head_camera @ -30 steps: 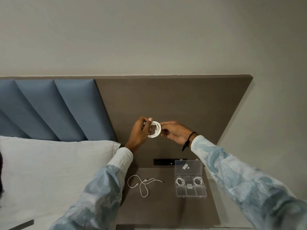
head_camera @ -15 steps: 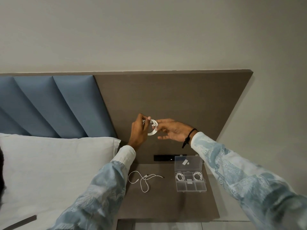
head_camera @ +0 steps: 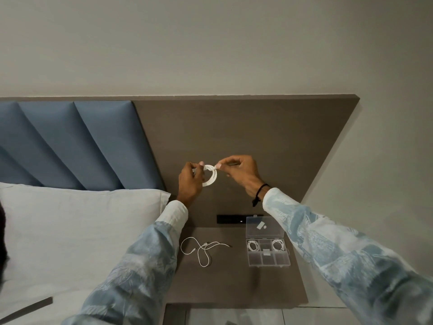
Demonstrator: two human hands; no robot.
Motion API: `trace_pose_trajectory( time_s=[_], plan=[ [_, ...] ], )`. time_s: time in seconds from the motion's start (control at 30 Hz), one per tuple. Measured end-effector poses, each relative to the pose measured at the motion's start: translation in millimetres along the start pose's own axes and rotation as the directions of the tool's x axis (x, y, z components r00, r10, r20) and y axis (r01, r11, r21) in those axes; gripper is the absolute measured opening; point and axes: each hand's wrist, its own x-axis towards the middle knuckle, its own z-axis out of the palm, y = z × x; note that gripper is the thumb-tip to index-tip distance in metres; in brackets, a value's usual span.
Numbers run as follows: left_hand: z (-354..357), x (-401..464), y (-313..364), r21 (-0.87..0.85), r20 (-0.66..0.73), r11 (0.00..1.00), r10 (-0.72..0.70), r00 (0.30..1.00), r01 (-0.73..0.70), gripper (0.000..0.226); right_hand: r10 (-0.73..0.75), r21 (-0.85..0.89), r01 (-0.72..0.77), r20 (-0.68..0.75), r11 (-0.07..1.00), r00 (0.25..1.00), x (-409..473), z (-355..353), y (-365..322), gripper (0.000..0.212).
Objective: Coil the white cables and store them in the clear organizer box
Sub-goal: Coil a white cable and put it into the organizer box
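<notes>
From the head camera, both hands are raised in front of the brown headboard panel, holding a coiled white cable between them. The left hand has its fingers clamped on the coil's 9 o'clock side; the right hand pinches the coil's top at about 1 o'clock, fingers together on the strand. The loop hangs below the two grips.

Below the hands, on the brown table, a loose white cable lies uncoiled toward the table's 10 o'clock corner. The clear organizer box sits well apart from it toward 2 o'clock, lid raised. Two coiled cables rest in its back row, one in the left compartment, one in the right compartment.

A white pillow lies at 9 o'clock from the table.
</notes>
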Motion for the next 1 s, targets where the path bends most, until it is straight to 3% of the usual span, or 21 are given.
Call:
trace_pose_trajectory(
  time_s=[0.13, 0.37, 0.47, 0.63, 0.87, 1.0],
  plan=[
    [-5, 4, -2, -0.143, 0.002, 0.989, -0.038, 0.999, 0.038, 0.03, 0.228, 0.253, -0.228, 0.031, 0.94, 0.973, -8, -4, 10, 0.017],
    [12, -6, -4, -0.289, 0.013, 0.951, -0.108, 0.994, 0.107, 0.026, 0.426, 0.355, -0.503, 0.276, 0.788, 0.862, -16, 3, 18, 0.014],
    [16, -8, -4, -0.262, 0.081, 0.958, -0.094, 0.992, 0.113, 0.025, 0.434, 0.364, -0.52, 0.294, 0.773, 0.852, -14, -1, 19, 0.026],
    [22, -7, -15, -0.2, 0.185, 0.972, -0.087, 0.979, 0.125, 0.03, 0.463, 0.311, -0.53, 0.266, 0.789, 0.846, -13, -15, 31, 0.021],
    [21, -10, -29, -0.208, 0.359, 0.943, -0.172, 0.917, 0.258, 0.024, 0.506, 0.264, -0.538, 0.183, 0.8, 0.843, -19, -27, 47, 0.04],
    [46, -21, -49, -0.138, 0.337, 0.927, -0.289, 0.896, 0.35, 0.017, 0.571, 0.179, -0.585, 0.127, 0.791, 0.811, -25, -33, 84, 0.035]
  ],
)
